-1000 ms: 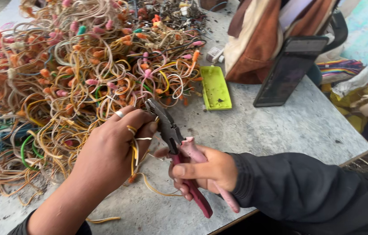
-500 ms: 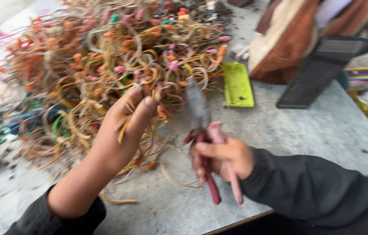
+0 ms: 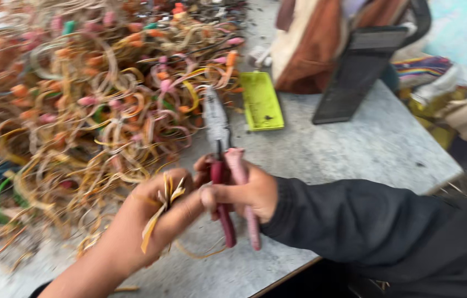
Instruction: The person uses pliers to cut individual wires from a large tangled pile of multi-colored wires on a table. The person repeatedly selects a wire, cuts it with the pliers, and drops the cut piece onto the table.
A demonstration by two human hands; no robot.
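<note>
The left hand [image 3: 159,212] sits nearest, just left of the pliers [image 3: 223,165], its fingers clenched round a short bunch of yellow wire ends [image 3: 162,207] that stick out above and below the grip. The right hand [image 3: 239,193] touches it, fingers wrapped round the two red-pink handles, the grey nose of the pliers pointing away over the counter [image 3: 355,160].

The likeliest slip, as I judge it, is a pinch: the two hands are pressed together right at the handles, so a squeeze made while the left fingertips lie there could nip skin. The bunch is thin and stiff-looking; held loosely, single strands could spring out or poke the palm. The view is blurred, so whether the nose is shut cannot be told.

The wire ends look flat, bent and frayed, pale yellow with a darker core.

Beyond the nose of the pliers and to their left spreads a big tangle of orange, pink and yellow wires [image 3: 90,99]. Just right of the nose lies a lime-green tray [image 3: 261,102]; farther right a dark slab [image 3: 357,77] leans against a brown bag [image 3: 311,49].
</note>
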